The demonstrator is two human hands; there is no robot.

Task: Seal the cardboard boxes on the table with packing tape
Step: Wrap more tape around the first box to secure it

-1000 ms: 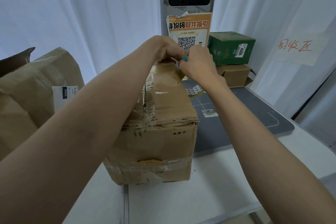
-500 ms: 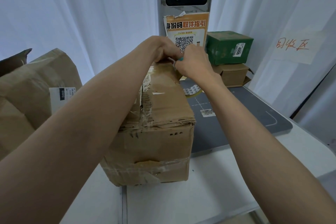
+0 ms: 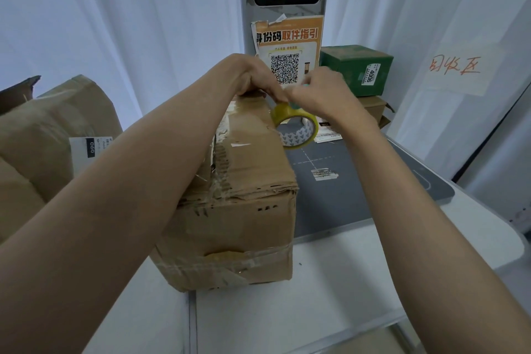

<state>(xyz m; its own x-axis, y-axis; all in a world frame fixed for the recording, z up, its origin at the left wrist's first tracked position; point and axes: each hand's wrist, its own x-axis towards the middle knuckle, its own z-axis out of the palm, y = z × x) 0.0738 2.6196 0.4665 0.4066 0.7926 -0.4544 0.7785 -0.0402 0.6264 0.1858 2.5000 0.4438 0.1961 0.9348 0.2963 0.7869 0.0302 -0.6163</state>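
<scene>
The right hand (image 3: 324, 95) was curled, fingertips bunched together at the top of the tape roll (image 3: 296, 129), pinching it where a small teal bit showed between the fingers. The left hand (image 3: 253, 80) was curled too, knuckles up, its fingers meeting the right hand's at the far top edge of the cardboard box (image 3: 238, 195); it pressed down on that edge, and whether it pinched the tape end there could not be told. The yellowish tape roll hung tilted just past the box's far right corner, above the dark mat (image 3: 359, 181), its patterned core facing the camera. The cardboard box was worn, its top flaps closed and ragged, with old clear tape along the seam and across the lower front. It stood on the white counter (image 3: 316, 296), its far part beside the mat. To the left lay a brown paper parcel (image 3: 51, 135) with a white label. Behind the hands a QR notice (image 3: 287, 52) hung on a grey post, and a green box (image 3: 359, 69) sat on a smaller brown box (image 3: 373, 109) at the back right
</scene>
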